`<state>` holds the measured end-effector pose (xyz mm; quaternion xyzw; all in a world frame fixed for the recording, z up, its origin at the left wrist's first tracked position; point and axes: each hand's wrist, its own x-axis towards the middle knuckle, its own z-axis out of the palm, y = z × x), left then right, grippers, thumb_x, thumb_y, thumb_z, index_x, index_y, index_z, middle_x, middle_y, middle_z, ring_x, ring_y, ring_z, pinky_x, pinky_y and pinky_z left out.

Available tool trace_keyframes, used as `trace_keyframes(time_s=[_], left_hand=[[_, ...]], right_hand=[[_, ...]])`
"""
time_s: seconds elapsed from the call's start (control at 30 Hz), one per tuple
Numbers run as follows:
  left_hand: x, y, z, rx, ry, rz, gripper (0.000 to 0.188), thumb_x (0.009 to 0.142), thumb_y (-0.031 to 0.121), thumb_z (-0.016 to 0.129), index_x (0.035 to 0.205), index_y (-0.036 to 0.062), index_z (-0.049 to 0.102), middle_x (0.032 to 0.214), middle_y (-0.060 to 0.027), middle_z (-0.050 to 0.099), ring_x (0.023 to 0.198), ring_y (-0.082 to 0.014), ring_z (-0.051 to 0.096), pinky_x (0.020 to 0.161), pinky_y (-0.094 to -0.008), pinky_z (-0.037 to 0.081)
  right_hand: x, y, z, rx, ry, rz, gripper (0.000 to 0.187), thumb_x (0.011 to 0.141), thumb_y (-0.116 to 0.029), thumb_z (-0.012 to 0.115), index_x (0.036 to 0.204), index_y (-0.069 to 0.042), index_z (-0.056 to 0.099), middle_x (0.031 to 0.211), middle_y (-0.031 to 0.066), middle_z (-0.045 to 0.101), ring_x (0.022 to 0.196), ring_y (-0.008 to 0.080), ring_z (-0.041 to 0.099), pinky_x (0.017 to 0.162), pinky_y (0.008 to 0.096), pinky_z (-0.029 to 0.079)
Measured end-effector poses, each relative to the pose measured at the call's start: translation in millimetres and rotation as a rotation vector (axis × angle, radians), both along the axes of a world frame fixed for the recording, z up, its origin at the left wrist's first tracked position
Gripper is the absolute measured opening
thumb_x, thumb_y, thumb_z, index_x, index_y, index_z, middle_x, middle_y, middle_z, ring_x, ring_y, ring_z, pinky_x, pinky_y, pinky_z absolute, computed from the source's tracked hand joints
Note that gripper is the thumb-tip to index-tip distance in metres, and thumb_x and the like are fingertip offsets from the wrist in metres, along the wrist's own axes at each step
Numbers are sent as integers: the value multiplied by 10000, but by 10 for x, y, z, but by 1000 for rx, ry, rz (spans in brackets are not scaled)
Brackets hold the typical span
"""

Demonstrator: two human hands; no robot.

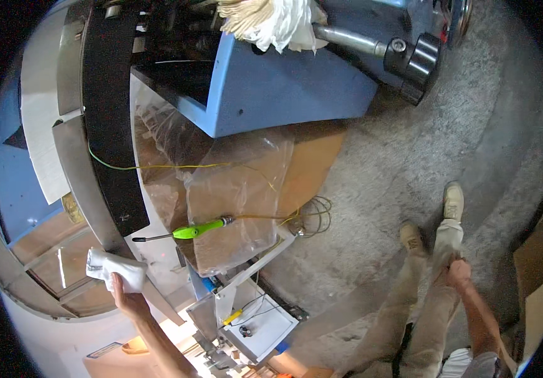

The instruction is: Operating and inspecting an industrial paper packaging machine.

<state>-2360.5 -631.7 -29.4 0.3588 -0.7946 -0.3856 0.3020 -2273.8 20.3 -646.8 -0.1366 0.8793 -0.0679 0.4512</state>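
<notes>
At the lower left, my left hand (127, 298) grips a small white folded bundle (129, 275) with grey marks at one end; whether it is cloth or film I cannot tell. It is held up beside the long metal edge of a machine. My right hand (459, 274) hangs low at the right, its fingers closed in front of my trouser leg. What it holds, if anything, is hidden. Between the two hands, nearer the left one, a bright green hand tool (190, 232) with a thin dark tip and a cord lies over clear plastic sheeting (236, 208).
A blue machine housing (284, 94) stands at the top, with a bunch of white and cream fabric pieces (277, 22) above it. A metal shaft with a black clamp (413, 63) sticks out there. A white tray (262, 324) is below. Cardboard (539, 264) stands at the right.
</notes>
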Motion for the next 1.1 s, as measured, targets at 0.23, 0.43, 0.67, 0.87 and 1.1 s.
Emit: trace_keyframes(time_s=[0.23, 0.43, 0.67, 0.87, 1.1], left_hand=[[-50, 79, -18, -3, -8, -7, 527, 913, 234, 643, 1330, -42, 476, 1217, -120, 579, 1110, -212, 567, 971, -379, 454], [-43, 100, 11, 31, 16, -31, 494, 898, 182, 656, 1307, -47, 497, 1201, -120, 595, 1073, -200, 583, 972, -360, 449], [-99, 85, -156, 140, 53, 6, 462, 875, 174, 694, 1256, -40, 545, 1130, -106, 627, 1026, -196, 600, 923, -352, 479], [-298, 357, -35, 121, -65, -87, 475, 890, 196, 679, 1276, -33, 522, 1136, -106, 615, 1002, -181, 603, 879, -331, 490], [-737, 1705, -126, -71, -361, -468, 679, 757, 103, 734, 1370, -32, 473, 1490, -171, 404, 1362, -295, 394, 1105, -426, 351]], right_hand=[[222, 311, -146, 54, -335, -76, 568, 833, -498, 623, 1172, -42, 611, 1020, 202, 688, 933, 388, 665, 809, 478, 533], [-557, -389, 971, -19, -331, -108, 332, 758, -327, 691, 922, -40, 721, 918, 187, 712, 895, 340, 696, 767, 481, 553], [-1290, -637, 1644, -627, -251, -638, 278, 898, -271, 692, 1019, -23, 664, 854, 122, 682, 827, 173, 637, 745, 329, 513], [-2896, -1104, 2895, -863, 73, -773, 262, 927, -215, 668, 1060, 6, 624, 953, 87, 702, 863, 136, 647, 761, 291, 523], [-4400, -1026, 4241, -1039, 582, -703, 231, 927, -203, 656, 1059, -14, 640, 909, 86, 696, 813, 136, 645, 731, 294, 522]])
